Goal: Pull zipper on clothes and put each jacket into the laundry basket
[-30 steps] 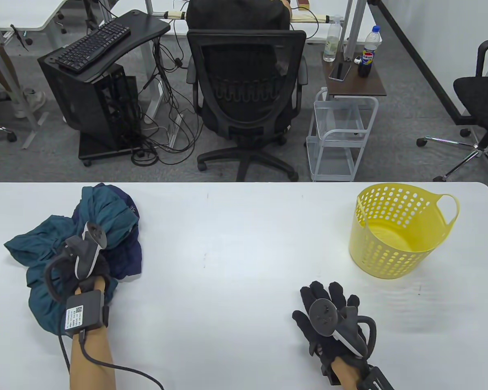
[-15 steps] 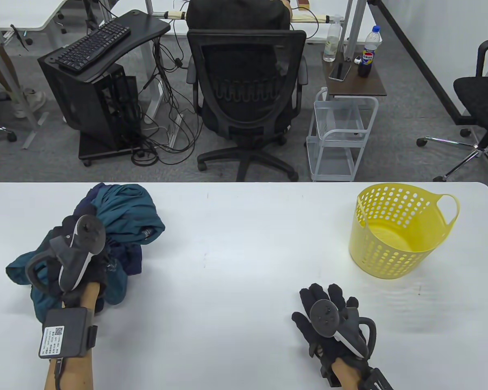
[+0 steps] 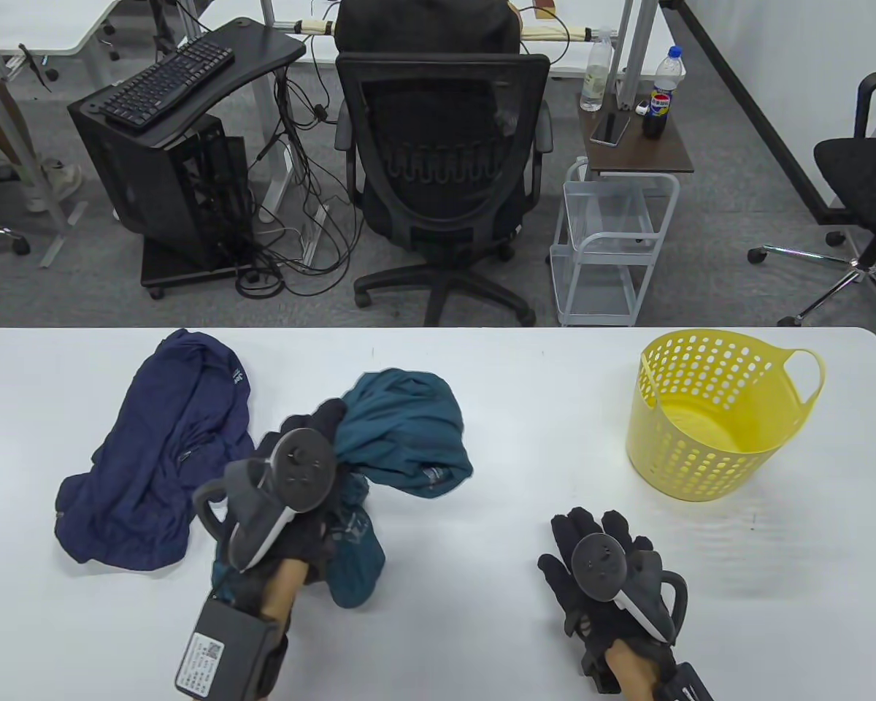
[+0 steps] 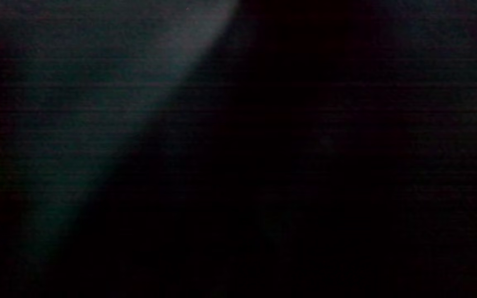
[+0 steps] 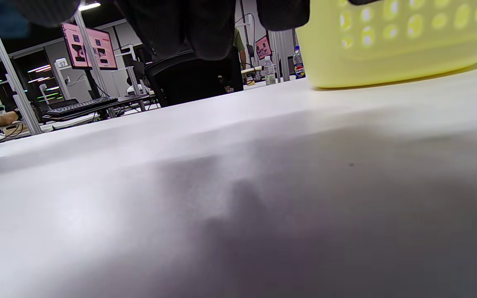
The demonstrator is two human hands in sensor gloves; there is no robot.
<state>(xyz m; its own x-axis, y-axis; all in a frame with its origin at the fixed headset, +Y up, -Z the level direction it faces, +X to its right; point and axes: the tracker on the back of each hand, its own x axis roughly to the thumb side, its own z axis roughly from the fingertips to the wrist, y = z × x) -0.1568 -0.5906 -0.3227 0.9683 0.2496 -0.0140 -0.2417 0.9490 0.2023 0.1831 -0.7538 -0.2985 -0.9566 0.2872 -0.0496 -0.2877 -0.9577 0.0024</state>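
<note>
Crumpled teal fabric jacket [image 3: 401, 438] bunched in left hand [image 3: 314, 467] fingers, label unreadable, right hand [image 3: 598, 562] flat, fingers relaxed, on white table [image 3: 482, 380]

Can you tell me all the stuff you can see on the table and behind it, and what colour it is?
Crumpled teal fabric jacket: one, teal, table middle-left, gripped by left hand.
Navy fabric jacket: one, dark blue, flat at table's left.
Perforated plastic laundry basket: one, yellow, table's right, nothing visible inside.
White table: one.
Mesh office chair: one, black, behind table.
Keyboard: one, black, on back-left desk.
Bottles: two, on small back-right stand.
Left hand: black glove, holding teal jacket.
Right hand: black glove, flat on table.
</note>
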